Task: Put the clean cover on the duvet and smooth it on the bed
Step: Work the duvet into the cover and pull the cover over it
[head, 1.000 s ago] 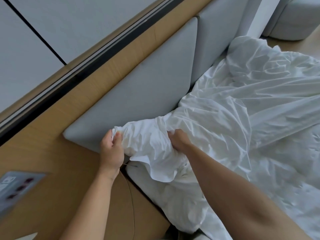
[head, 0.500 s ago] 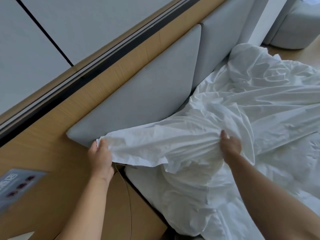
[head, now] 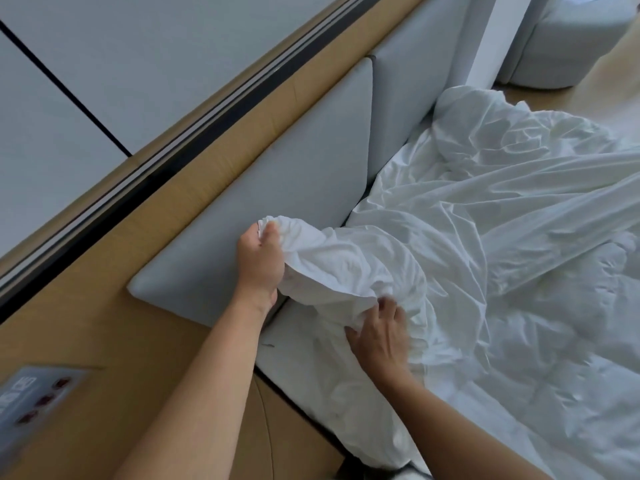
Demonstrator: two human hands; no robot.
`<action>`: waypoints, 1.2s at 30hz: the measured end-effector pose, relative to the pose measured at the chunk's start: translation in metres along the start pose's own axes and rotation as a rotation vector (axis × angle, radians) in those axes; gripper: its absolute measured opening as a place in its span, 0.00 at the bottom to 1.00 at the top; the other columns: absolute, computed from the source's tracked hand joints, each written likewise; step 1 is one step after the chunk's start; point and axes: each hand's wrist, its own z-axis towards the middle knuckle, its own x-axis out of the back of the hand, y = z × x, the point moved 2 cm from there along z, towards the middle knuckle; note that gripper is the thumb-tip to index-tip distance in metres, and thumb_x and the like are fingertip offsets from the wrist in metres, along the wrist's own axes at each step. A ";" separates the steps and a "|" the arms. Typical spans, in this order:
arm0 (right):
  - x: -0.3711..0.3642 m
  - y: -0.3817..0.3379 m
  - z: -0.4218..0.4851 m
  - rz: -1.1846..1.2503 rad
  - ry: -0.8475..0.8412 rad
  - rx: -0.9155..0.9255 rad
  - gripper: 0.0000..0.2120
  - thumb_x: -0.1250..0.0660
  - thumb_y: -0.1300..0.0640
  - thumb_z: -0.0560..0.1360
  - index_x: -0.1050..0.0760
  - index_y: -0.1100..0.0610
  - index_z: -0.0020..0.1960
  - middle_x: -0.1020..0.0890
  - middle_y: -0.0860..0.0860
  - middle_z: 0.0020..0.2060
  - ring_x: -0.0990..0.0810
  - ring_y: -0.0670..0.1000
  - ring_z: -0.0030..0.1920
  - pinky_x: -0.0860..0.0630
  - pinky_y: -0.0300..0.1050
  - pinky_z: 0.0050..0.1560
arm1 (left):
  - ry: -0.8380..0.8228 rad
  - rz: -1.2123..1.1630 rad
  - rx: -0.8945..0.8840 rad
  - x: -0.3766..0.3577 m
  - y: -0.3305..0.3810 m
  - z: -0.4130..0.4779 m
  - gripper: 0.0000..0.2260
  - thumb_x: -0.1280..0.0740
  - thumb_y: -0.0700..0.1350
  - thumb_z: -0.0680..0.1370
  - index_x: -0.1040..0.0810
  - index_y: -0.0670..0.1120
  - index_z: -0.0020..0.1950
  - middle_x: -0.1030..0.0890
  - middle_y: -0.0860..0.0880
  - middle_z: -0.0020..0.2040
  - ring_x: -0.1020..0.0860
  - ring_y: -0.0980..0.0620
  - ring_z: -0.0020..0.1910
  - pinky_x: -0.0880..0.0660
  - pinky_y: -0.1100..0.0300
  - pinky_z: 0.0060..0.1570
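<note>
Up at the near left corner of the bed [head: 294,362], the left hand [head: 258,261] has its fingers [head: 268,232] clenched round a bunched corner of the white cover [head: 329,268]. It holds that corner raised against the grey padded headboard [head: 277,202]. The fingertips are buried in the cloth, so only the thumb and knuckles show.

The right hand [head: 377,337] lies lower and nearer, back upward, against the hanging fold of the same cover. A lip of fabric runs between thumb and fingers, but the tips are blurred and partly sunk into creases. I cannot tell whether it is pinching the cloth or only pressing on it.

From these hands the cover trails right and far across the bed in long wrinkles, rising into a crumpled heap at the far end. A puffier, quilted-looking white layer at the near right reads as the duvet [head: 554,393]. White on white, the line where cover ends and duvet begins cannot be made out, nor how much of the duvet is inside.

Both forearms run out of the bottom edge. Left of the headboard is a wooden wall panel [head: 104,323] carrying a switch plate [head: 31,400], too blurred to read. A grey upholstered seat [head: 571,46] at the far right is cut off by the frame.
</note>
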 end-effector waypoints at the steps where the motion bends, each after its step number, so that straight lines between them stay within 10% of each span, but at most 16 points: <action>1: -0.002 0.006 0.001 0.038 -0.028 -0.019 0.30 0.19 0.47 0.62 0.27 0.59 0.56 0.28 0.57 0.54 0.24 0.60 0.48 0.20 0.54 0.41 | -0.001 0.020 -0.002 -0.003 0.003 0.000 0.17 0.38 0.50 0.76 0.32 0.34 0.42 0.29 0.46 0.39 0.30 0.48 0.39 0.31 0.51 0.40; 7: -0.020 0.046 -0.038 0.257 -0.089 -0.054 0.17 0.31 0.71 0.68 0.34 0.53 0.42 0.25 0.56 0.34 0.25 0.60 0.30 0.35 0.47 0.30 | 0.067 0.071 0.062 -0.004 0.027 0.009 0.07 0.42 0.42 0.77 0.27 0.43 0.42 0.26 0.45 0.40 0.27 0.48 0.39 0.30 0.53 0.37; 11: -0.017 0.053 -0.072 0.252 -0.048 -0.082 0.11 0.31 0.56 0.74 0.35 0.49 0.43 0.22 0.53 0.34 0.24 0.59 0.34 0.30 0.51 0.29 | 0.029 0.050 0.077 -0.011 0.035 0.015 0.07 0.42 0.41 0.77 0.25 0.42 0.45 0.24 0.43 0.42 0.23 0.47 0.40 0.27 0.53 0.38; 14: -0.008 0.041 -0.055 -0.035 -0.062 -0.024 0.26 0.24 0.36 0.63 0.24 0.55 0.49 0.21 0.53 0.45 0.23 0.59 0.46 0.24 0.53 0.40 | -0.009 0.029 0.092 -0.021 0.038 0.014 0.05 0.41 0.43 0.73 0.27 0.45 0.44 0.27 0.45 0.41 0.27 0.47 0.40 0.30 0.51 0.38; 21: -0.027 0.073 -0.057 -0.044 -0.219 0.131 0.11 0.30 0.53 0.76 0.22 0.60 0.55 0.17 0.59 0.43 0.18 0.64 0.38 0.24 0.54 0.33 | 0.068 -0.072 0.143 -0.019 0.056 0.025 0.08 0.42 0.35 0.78 0.25 0.42 0.42 0.22 0.45 0.41 0.21 0.46 0.39 0.24 0.58 0.36; 27: -0.029 0.146 -0.108 -0.109 -0.652 -0.129 0.14 0.39 0.50 0.81 0.22 0.54 0.62 0.19 0.52 0.59 0.20 0.53 0.60 0.26 0.44 0.55 | 0.043 -0.146 0.192 -0.023 0.068 0.033 0.10 0.43 0.34 0.79 0.28 0.43 0.40 0.26 0.47 0.36 0.23 0.53 0.26 0.26 0.64 0.26; 31: 0.009 0.112 -0.071 -0.204 -1.065 -0.123 0.27 0.33 0.37 0.76 0.21 0.57 0.62 0.18 0.55 0.59 0.21 0.55 0.56 0.28 0.46 0.65 | -0.047 -0.130 0.171 -0.043 0.079 0.024 0.11 0.41 0.35 0.79 0.28 0.45 0.38 0.25 0.50 0.31 0.24 0.53 0.26 0.27 0.64 0.26; 33: 0.051 0.071 -0.037 -0.091 -0.959 -0.055 0.26 0.31 0.30 0.71 0.21 0.54 0.44 0.16 0.52 0.43 0.20 0.52 0.43 0.23 0.45 0.54 | -0.114 -0.027 0.110 -0.049 0.081 0.020 0.10 0.40 0.38 0.79 0.27 0.44 0.39 0.24 0.50 0.31 0.24 0.53 0.28 0.28 0.64 0.28; 36: 0.129 -0.003 0.005 0.277 -0.155 -0.016 0.28 0.33 0.25 0.66 0.31 0.51 0.41 0.25 0.43 0.35 0.27 0.46 0.35 0.30 0.43 0.35 | -0.181 0.119 0.014 -0.053 0.078 0.015 0.06 0.39 0.41 0.77 0.24 0.42 0.44 0.25 0.44 0.39 0.25 0.48 0.38 0.28 0.55 0.37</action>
